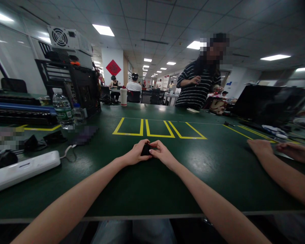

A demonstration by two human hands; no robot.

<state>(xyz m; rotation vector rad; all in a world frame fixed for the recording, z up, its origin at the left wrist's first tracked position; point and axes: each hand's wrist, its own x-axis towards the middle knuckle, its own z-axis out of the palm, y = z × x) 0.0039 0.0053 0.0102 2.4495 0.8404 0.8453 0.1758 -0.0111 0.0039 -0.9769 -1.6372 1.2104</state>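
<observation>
Between my two hands is a small black object (145,149), mostly covered by fingers, so its kind does not show. My left hand (136,151) grips it from the left, thumb below and fingers above. From the right, the fingertips of my right hand (162,153) pinch its other side. Both hands are low over the green table (142,189), near its middle. Just beyond them, yellow tape outlines (160,136) mark several open-ended boxes on the tabletop.
On the left lie a white power strip (25,171), a water bottle (62,108) and an open computer case (83,88). A white cup (123,96) stands at the back. A neighbour's arms (277,166) rest at right, near a black monitor (269,103). A person (198,81) stands across the table.
</observation>
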